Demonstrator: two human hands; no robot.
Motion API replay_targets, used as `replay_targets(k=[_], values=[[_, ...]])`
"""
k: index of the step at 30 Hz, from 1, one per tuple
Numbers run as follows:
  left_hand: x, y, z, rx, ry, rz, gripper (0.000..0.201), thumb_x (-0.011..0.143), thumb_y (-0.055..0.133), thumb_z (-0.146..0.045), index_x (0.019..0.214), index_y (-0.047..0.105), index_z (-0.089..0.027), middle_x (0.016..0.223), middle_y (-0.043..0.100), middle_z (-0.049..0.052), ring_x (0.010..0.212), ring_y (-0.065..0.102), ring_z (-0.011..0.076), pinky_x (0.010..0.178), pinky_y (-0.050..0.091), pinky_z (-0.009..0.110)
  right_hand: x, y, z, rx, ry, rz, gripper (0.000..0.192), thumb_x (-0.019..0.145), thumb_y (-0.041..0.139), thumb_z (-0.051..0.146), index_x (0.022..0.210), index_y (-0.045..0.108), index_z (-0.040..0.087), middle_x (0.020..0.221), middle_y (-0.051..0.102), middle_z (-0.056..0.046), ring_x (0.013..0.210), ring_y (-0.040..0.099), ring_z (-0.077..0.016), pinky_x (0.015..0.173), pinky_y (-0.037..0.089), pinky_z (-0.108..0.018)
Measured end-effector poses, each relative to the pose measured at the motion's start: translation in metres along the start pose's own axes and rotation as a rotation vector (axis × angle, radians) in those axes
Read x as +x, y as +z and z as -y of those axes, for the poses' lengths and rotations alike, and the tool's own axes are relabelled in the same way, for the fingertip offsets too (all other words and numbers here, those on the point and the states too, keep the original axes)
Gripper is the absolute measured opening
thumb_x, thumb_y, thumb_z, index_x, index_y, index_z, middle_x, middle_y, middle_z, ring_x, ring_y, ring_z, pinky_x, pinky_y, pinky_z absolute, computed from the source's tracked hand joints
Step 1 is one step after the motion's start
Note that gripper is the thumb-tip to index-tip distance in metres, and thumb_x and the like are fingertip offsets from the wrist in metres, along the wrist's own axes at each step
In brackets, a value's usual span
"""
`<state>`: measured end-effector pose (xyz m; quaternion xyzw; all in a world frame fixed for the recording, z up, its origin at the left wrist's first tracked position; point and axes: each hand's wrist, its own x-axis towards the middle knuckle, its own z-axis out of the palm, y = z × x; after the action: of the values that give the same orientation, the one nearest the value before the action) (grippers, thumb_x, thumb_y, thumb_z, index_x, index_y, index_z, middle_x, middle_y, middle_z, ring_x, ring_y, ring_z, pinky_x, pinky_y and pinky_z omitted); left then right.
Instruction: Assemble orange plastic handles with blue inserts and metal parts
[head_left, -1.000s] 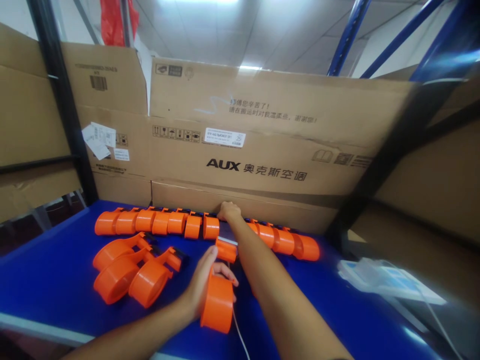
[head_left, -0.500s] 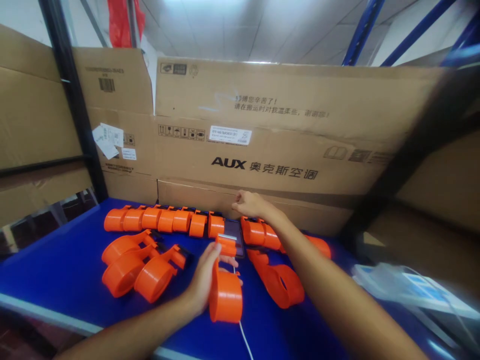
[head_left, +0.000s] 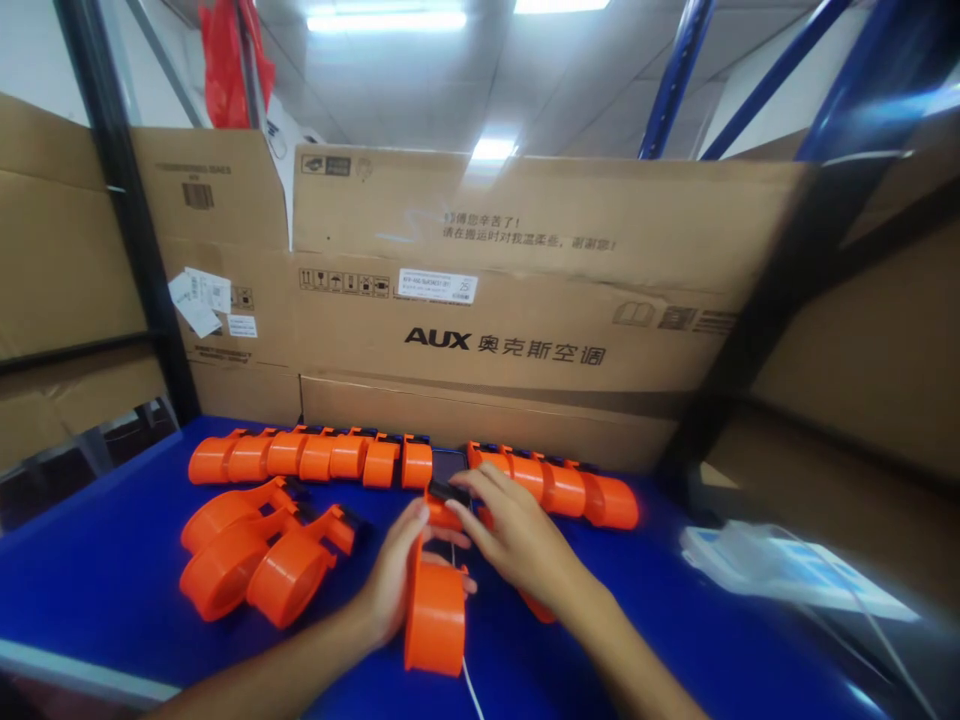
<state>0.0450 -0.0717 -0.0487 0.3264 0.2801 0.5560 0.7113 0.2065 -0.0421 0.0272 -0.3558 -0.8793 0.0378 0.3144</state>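
My left hand (head_left: 391, 578) is wrapped round an orange plastic tape dispenser (head_left: 436, 622), held upright above the blue table with its ring hanging down. My right hand (head_left: 529, 535) pinches a small black plastic piece (head_left: 447, 491) against the dispenser's top end, where its fingers partly hide it. Another orange dispenser lies mostly covered beneath my right forearm. To the left, several finished-looking dispensers with black ends (head_left: 292, 575) lie in a loose group.
Along the back, orange dispensers stand in a left row (head_left: 286, 455) and a right row (head_left: 562, 490). Between them lies a dark flat device (head_left: 450, 462) with a white cable (head_left: 471, 690). Cardboard (head_left: 480, 300) walls the back. Plastic-wrapped items (head_left: 795, 575) lie at right.
My right hand has come down from the back of the table to the dispenser's top. A black piece now covers the silvery edge there. The view has tilted up slightly.
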Motion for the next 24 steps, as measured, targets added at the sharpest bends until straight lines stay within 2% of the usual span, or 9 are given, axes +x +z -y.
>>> replay_targets(k=[8, 16, 20, 24], values=[[0.004, -0.007, 0.005, 0.045, 0.092, 0.032, 0.049, 0.085, 0.057, -0.059, 0.111, 0.053, -0.017, 0.1, 0.072, 0.013, 0.066, 0.073, 0.0282, 0.061, 0.056, 0.039, -0.008, -0.002, -0.005, -0.088, -0.03, -0.019, 0.018, 0.097, 0.05, 0.03, 0.112, 0.057, 0.023, 0.104, 0.061, -0.008, 0.091, 0.064, -0.022, 0.075, 0.053, -0.034], [0.005, -0.007, 0.003, 0.065, 0.101, 0.03, 0.05, 0.082, 0.066, -0.051, 0.117, 0.05, -0.019, 0.1, 0.071, 0.011, 0.07, 0.074, 0.0295, 0.062, 0.057, 0.038, -0.011, 0.002, -0.006, -0.214, -0.033, 0.015, 0.022, 0.097, 0.049, 0.031, 0.116, 0.057, 0.024, 0.109, 0.061, -0.009, 0.089, 0.065, -0.0218, 0.067, 0.054, -0.032], [0.008, -0.011, 0.006, 0.07, 0.07, 0.023, 0.057, 0.079, 0.072, -0.043, 0.124, 0.047, -0.021, 0.103, 0.071, 0.011, 0.071, 0.074, 0.028, 0.063, 0.058, 0.036, -0.013, 0.005, -0.004, -0.158, -0.067, -0.018, 0.024, 0.098, 0.047, 0.03, 0.119, 0.058, 0.024, 0.111, 0.061, -0.01, 0.096, 0.064, -0.0216, 0.074, 0.055, -0.032], [0.01, -0.014, 0.008, 0.08, 0.057, 0.008, 0.055, 0.077, 0.074, -0.042, 0.121, 0.05, -0.019, 0.089, 0.073, 0.009, 0.069, 0.074, 0.0272, 0.064, 0.058, 0.036, -0.014, 0.009, -0.003, -0.151, -0.073, -0.045, 0.024, 0.098, 0.048, 0.031, 0.117, 0.06, 0.024, 0.11, 0.062, -0.01, 0.095, 0.064, -0.0215, 0.074, 0.055, -0.032]])
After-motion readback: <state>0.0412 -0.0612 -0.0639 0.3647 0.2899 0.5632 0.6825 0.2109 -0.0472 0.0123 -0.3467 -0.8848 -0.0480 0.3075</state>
